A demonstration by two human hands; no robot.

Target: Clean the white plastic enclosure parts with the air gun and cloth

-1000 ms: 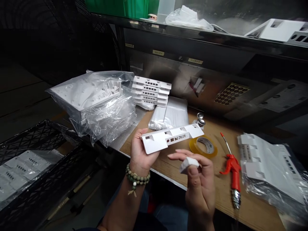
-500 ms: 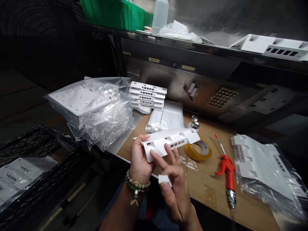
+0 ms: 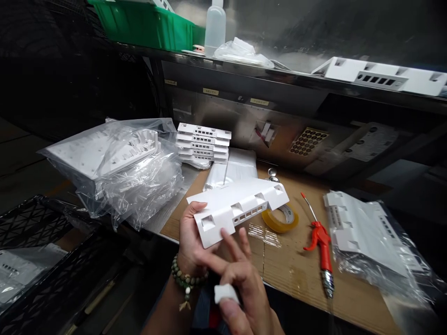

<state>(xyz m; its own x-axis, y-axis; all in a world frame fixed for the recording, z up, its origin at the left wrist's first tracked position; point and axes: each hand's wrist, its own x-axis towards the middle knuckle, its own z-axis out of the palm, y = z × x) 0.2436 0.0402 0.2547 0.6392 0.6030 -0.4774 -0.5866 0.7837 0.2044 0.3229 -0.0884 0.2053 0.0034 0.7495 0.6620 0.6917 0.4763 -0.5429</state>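
Observation:
A white plastic cover with a row of small port openings along its front edge is tilted up in my left hand. The left thumb lies on its top face and the other fingers are hidden beneath. My right hand is just below the cover's near edge. It pinches a small folded white wipe between thumb and curled fingers, while other fingers stretch toward the cover; whether they touch it I cannot tell.
A tape roll and a red air gun lie on the cardboard. Bagged covers stand left and right. Behind are stacked covers and a metal pump dispenser. Above runs a shelf with a green bin.
The white cover has tipped so that more of its top face shows. My right hand, with the wipe, has moved down and away from the port openings. The whole view has shifted slightly.

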